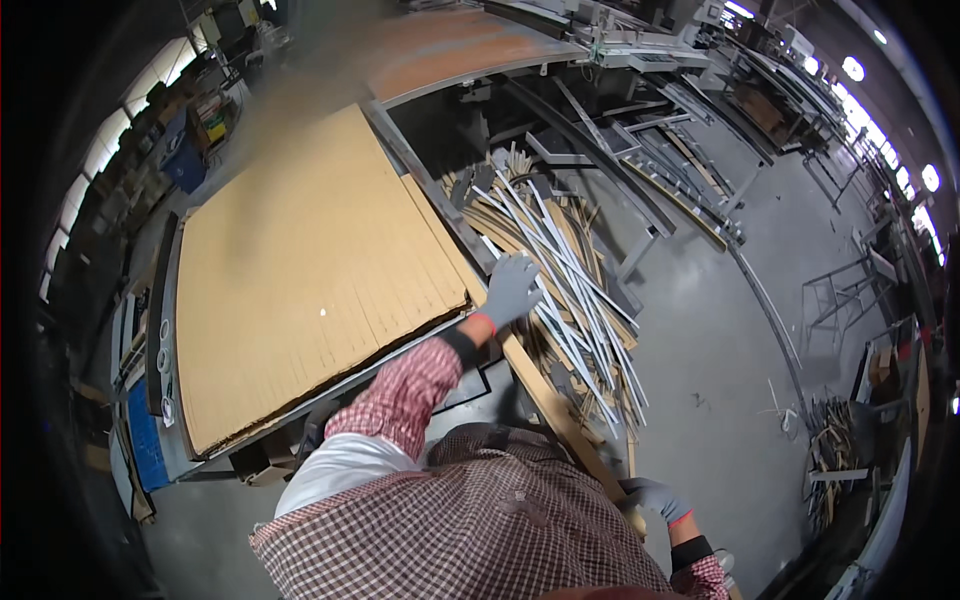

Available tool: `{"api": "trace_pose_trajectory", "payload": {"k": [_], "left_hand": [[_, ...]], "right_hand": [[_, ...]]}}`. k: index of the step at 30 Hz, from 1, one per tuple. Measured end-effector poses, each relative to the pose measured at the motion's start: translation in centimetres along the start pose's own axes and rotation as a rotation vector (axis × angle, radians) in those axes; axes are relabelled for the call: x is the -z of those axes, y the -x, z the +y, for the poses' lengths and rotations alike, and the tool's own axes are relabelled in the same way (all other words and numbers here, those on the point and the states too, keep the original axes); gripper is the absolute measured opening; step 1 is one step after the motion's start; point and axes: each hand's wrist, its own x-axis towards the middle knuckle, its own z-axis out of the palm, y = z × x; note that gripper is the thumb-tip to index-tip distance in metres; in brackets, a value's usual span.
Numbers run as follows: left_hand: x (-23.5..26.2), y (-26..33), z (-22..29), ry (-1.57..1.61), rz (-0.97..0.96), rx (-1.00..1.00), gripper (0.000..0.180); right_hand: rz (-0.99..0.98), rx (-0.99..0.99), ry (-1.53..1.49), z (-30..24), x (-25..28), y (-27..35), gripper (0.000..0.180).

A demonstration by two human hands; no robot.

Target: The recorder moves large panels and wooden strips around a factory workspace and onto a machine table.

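A long, narrow cardboard strip [550,400] runs slantwise along the right edge of the cardboard stack toward my right side. My left hand [512,290], in a grey glove with a red cuff, lies over the strip near the stack's near right corner, its fingers bent around it. Low at my right side, my gloved right hand [655,497] closes around the near end of the strip; some fingers are hidden. The stack of large brown cardboard sheets [290,260] rests on a table to the left of the strip.
Right of the strip, thin white strips [575,285] lie heaped over cardboard offcuts. Metal frames and rails [620,175] stand beyond them. A machine table with an orange-brown top [460,55] is at the back. A blue bin [183,155] stands far left, and a scrap pile [838,440] lies right.
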Motion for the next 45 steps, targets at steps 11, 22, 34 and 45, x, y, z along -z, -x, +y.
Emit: {"api": "trace_pose_trajectory", "payload": {"k": [11, 22, 34, 45], "left_hand": [[-0.5, 0.7, -6.4, -0.443, -0.541, 0.04, 0.044], [-3.9, 16.3, 5.5, 1.018, 0.158, 1.369, 0.109], [-3.3, 13.6, 7.6, 1.436, 0.135, 1.183, 0.04], [-0.2, 16.8, 10.2, 2.4, 0.029, 1.295, 0.05]], "right_hand": [[-0.088, -0.302, -0.545, 1.1, -0.7, -0.5, 0.05], [-0.166, -0.143, -0.418, 0.1, -1.0, -0.4, 0.059], [-0.04, -0.281, -0.474, -4.1, 0.5, -2.5, 0.058], [0.098, 0.453, -0.155, -6.4, 4.7, -26.5, 0.024]]}}
